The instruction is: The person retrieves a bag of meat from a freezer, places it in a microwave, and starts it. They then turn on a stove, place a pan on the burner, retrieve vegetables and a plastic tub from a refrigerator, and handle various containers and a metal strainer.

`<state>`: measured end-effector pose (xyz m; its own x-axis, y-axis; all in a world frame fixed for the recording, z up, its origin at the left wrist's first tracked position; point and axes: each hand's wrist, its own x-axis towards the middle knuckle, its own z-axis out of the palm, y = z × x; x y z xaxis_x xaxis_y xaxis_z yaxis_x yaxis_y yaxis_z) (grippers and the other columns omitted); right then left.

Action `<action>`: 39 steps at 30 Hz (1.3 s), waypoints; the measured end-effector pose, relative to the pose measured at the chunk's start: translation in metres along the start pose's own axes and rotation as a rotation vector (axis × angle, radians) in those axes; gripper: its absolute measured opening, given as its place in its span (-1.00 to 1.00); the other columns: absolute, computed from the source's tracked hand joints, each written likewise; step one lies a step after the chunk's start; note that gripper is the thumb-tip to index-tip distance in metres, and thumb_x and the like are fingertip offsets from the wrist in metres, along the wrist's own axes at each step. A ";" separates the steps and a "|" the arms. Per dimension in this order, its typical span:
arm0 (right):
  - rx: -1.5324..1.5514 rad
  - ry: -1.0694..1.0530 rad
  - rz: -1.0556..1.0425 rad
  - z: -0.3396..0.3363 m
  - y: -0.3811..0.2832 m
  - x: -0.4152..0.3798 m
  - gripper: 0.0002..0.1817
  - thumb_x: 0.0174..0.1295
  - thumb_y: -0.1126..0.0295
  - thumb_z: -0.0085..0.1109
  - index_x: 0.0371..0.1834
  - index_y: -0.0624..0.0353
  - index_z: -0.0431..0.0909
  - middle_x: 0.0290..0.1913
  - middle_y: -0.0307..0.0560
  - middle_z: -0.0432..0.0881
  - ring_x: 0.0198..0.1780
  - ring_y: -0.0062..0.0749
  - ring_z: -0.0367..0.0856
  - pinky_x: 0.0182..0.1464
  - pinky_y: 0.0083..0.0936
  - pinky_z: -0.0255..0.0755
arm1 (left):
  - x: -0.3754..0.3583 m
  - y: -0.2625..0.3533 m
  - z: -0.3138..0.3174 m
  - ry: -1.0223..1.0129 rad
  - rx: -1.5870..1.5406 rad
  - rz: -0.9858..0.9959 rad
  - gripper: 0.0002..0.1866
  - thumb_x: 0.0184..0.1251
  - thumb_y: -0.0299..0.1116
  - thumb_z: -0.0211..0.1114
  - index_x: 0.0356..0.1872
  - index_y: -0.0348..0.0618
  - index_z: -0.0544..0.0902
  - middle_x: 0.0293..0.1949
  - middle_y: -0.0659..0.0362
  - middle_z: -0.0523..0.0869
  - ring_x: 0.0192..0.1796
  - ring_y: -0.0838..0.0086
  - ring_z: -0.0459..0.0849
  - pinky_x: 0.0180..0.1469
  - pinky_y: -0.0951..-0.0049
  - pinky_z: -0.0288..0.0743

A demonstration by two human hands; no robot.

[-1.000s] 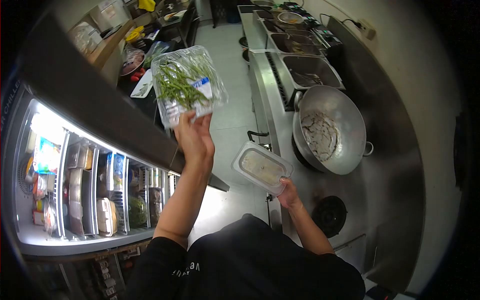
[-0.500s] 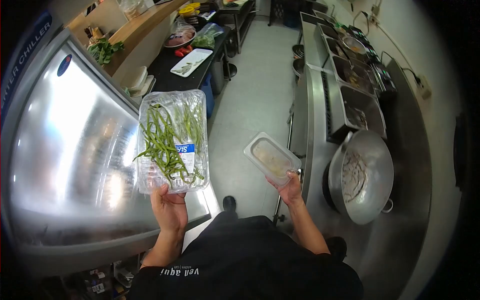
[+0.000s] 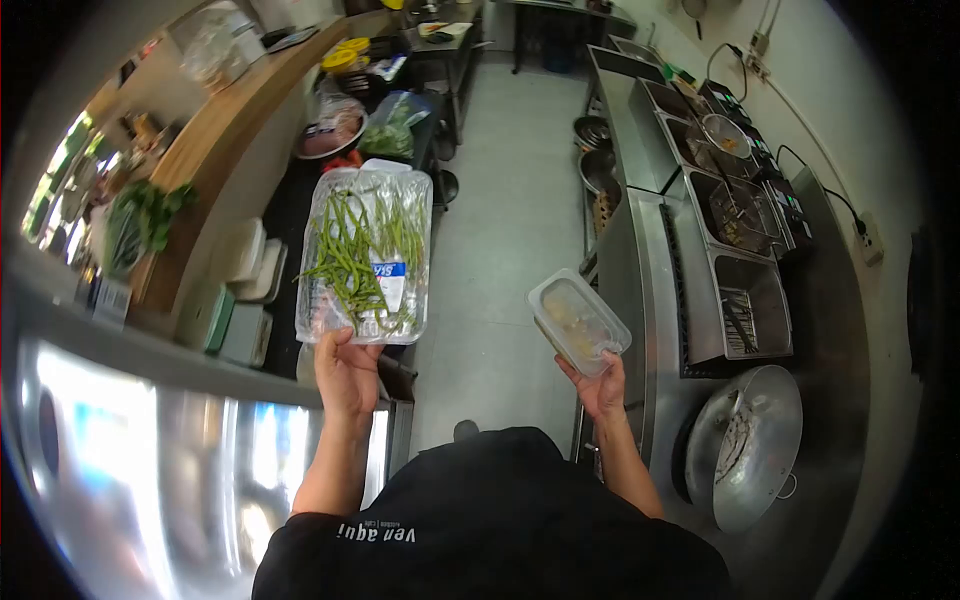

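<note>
Surroundings: steel chiller [image 3: 150,450] at 8 o'clock, its door shut and glaring with reflections; a wooden counter [image 3: 235,120] runs from 10 towards 12 o'clock with greens [image 3: 140,215] on it.
Bench: a dark bench [image 3: 330,170] at 11 o'clock holds a bowl [image 3: 330,130] and a bag of leaves [image 3: 395,110]; white tubs [image 3: 245,265] are stacked beside it.
Cook line: at 1 to 3 o'clock, steel wells [image 3: 745,300] and fryer baskets [image 3: 730,135]; a wok [image 3: 745,445] sits at 4 o'clock.
Floor: grey aisle [image 3: 510,230] runs up the middle, between bench and cook line.
In the way: the bean pack covers part of the bench edge behind it; nothing lies between the two hands.
Writing: a blue and white label sits on the pack, its text too small to read; white letters on the black shirt [image 3: 490,530] read upside down, roughly "ven aqui".
Left hand: left hand [image 3: 347,368] is raised on a straight forearm, palm up, fingers closed on the bottom edge of the bean pack [image 3: 365,255].
Bean pack: a clear wrapped tray of green beans, held upright just left of centre, over the bench edge.
Right hand: right hand [image 3: 600,388] is lifted with elbow bent, fingers pinching the near corner of a tub [image 3: 578,322].
Tub: clear, lidded, pale contents, tilted towards 10 o'clock, beside the cook line's edge.
</note>
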<state>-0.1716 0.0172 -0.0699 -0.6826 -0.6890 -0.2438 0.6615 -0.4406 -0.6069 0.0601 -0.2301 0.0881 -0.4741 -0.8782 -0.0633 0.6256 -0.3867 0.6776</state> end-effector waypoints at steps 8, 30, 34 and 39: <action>-0.005 0.131 -0.127 0.020 -0.038 0.143 -0.31 0.11 0.15 0.12 0.33 0.14 0.23 0.30 -0.02 0.38 0.32 -0.12 0.36 0.29 -0.01 0.31 | 0.247 -0.092 0.076 -0.243 -0.043 -0.291 -0.56 0.18 -0.52 0.06 0.14 -0.27 0.39 0.11 0.04 0.57 0.08 0.20 0.62 0.12 0.13 0.51; -0.111 -0.185 -0.073 0.155 -0.245 0.867 -0.26 0.10 0.09 0.10 0.35 0.15 0.18 0.30 0.08 0.35 0.30 0.03 0.36 0.27 0.01 0.34 | 0.885 -0.226 0.164 0.061 0.061 -0.162 -0.50 0.15 -0.37 0.11 0.19 -0.14 0.42 0.08 0.11 0.59 0.00 0.31 0.64 -0.07 0.34 0.57; -0.125 -0.077 -0.071 0.169 -0.291 0.967 -0.24 0.06 0.07 0.14 0.34 0.15 0.20 0.30 0.05 0.35 0.30 0.01 0.36 0.28 0.04 0.31 | 1.023 -0.285 0.240 0.048 0.038 -0.230 -0.62 0.16 -0.40 0.12 0.05 -0.11 0.47 0.01 0.15 0.60 -0.05 0.32 0.59 -0.08 0.33 0.46; -0.123 0.062 -0.082 0.146 -0.336 1.096 -0.24 0.03 0.08 0.15 0.33 0.16 0.22 0.27 0.05 0.39 0.26 0.01 0.40 0.26 0.03 0.33 | 1.190 -0.374 0.357 -0.055 0.000 -0.401 -0.71 0.18 -0.42 0.24 -0.05 -0.11 0.50 -0.08 0.14 0.58 -0.10 0.32 0.55 -0.10 0.30 0.52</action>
<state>-1.0965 -0.6741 -0.0230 -0.7530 -0.6152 -0.2336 0.5624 -0.4171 -0.7140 -0.9591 -1.0296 0.0206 -0.7128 -0.6415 -0.2834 0.3845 -0.6954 0.6071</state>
